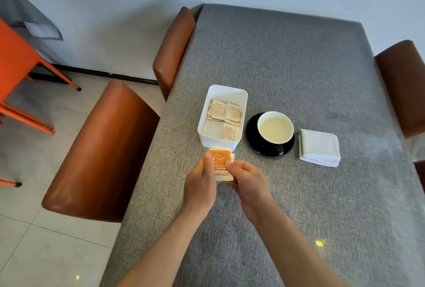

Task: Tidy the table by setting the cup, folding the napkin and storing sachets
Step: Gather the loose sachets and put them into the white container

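Over the grey counter [299,75], the left hand [200,185] and right hand [247,179] pinch a small stack of sachets [221,163] between thumbs and fingers, its long axis pointing away toward the white box [222,93] just beyond. Right of the box sit the cup [275,127] on its black saucer [253,146], then the folded napkin [319,147].

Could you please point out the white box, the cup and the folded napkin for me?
white box [244,102], head view, on its right wall.
cup [261,119], head view, on its left rim.
napkin [319,147], head view, on the middle of its top fold.
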